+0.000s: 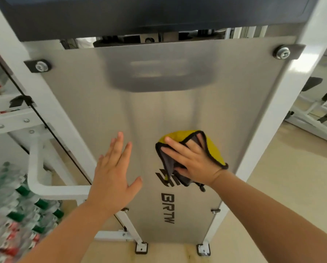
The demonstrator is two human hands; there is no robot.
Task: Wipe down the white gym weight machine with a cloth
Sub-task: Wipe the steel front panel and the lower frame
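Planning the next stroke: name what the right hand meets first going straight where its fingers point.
The right hand has bare panel up-left, likely clearing the left hand; first obstacle is probably the upper-left bolt bracket.

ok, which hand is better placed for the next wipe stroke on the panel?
Right. The right hand presses the yellow cloth flat on the grey panel; the left hand is open beside it and holds no cloth.
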